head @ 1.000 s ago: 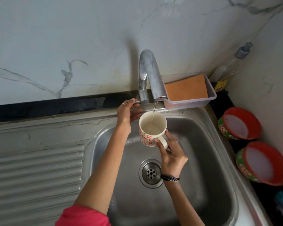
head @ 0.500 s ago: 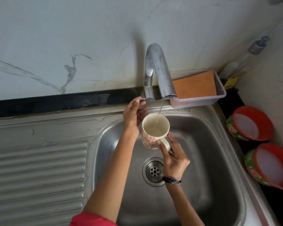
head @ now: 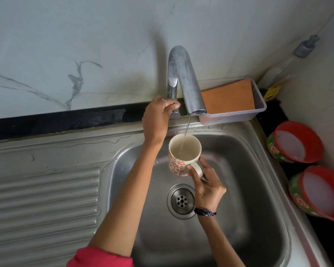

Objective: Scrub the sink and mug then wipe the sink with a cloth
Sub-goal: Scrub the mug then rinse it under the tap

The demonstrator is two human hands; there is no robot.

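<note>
While a thin stream of water (head: 187, 126) runs from the tap (head: 183, 78), the ribbed drainboard (head: 42, 205) fills the lower left of the frame. Centre-left, the left hand (head: 156, 120) reaches up w/ fingers curled round the tap lever (head: 174, 102), just above & left of the mug. The mug (head: 181, 157), white w/ red pattern, sits upright at frame centre over the sink (head: 249, 189) basin, above the drain (head: 181, 201). Right hand (head: 206, 187) is directly below-right of it, fingers pinching the handle. Upper right: clear tray (head: 258, 106) w/ orange sponge (head: 228, 97). Far right: two red-rimmed tubs (head: 295, 145).
</note>
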